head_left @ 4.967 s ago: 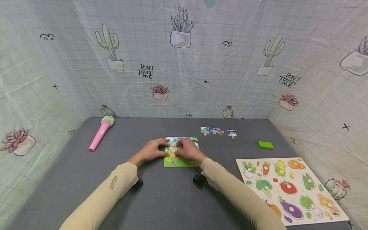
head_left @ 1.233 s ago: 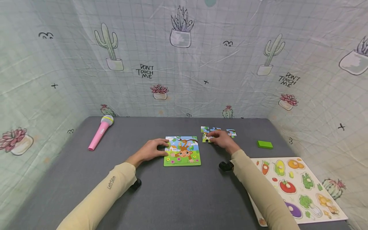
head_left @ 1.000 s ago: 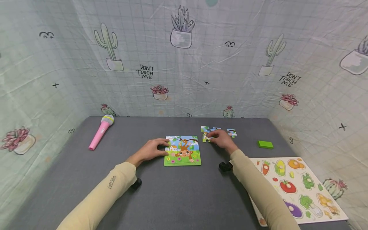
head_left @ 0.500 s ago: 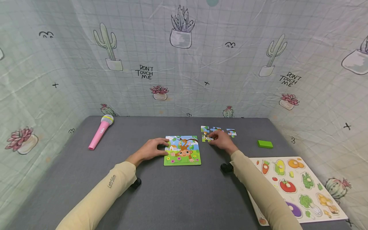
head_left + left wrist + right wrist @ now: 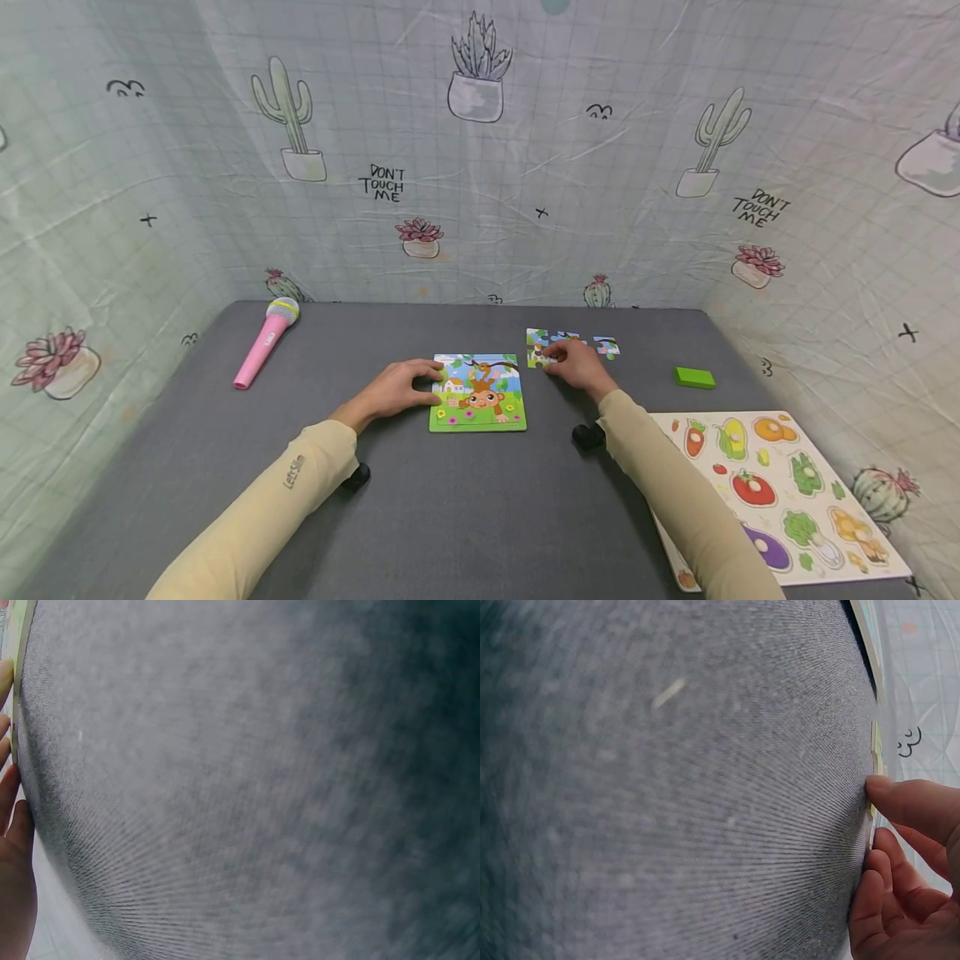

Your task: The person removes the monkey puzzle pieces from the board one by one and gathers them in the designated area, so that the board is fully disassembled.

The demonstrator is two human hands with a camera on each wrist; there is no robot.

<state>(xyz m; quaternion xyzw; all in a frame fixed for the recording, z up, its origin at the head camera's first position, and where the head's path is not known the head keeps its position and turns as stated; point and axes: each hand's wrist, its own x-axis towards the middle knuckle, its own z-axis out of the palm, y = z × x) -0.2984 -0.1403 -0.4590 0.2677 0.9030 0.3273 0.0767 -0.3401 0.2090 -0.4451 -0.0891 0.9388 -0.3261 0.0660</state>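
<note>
A square jigsaw puzzle board (image 5: 480, 408) with a monkey picture lies mid-table in the head view. My left hand (image 5: 392, 390) rests at its left edge, thumb and fingers spread apart and touching the border. To the board's right, my right hand (image 5: 579, 367) pinches a puzzle piece (image 5: 536, 358) between thumb and fingers, low on the table. That piece sits against another puzzle piece (image 5: 536, 336) just behind it; whether they interlock is unclear. A further piece (image 5: 567, 335) is partly hidden by my fingers, and one more (image 5: 607, 346) lies to the right.
A pink toy microphone (image 5: 264, 346) lies at the back left. A green block (image 5: 694, 377) is on the right side. At front right, a vegetable peg-puzzle board (image 5: 806, 508) lies partly under my right sleeve. A printed curtain (image 5: 480, 208) surrounds the grey table.
My right hand has left the monkey board and moved right with a piece, which then slid back against the loose piece behind it. My left hand stays at the board's edge.
</note>
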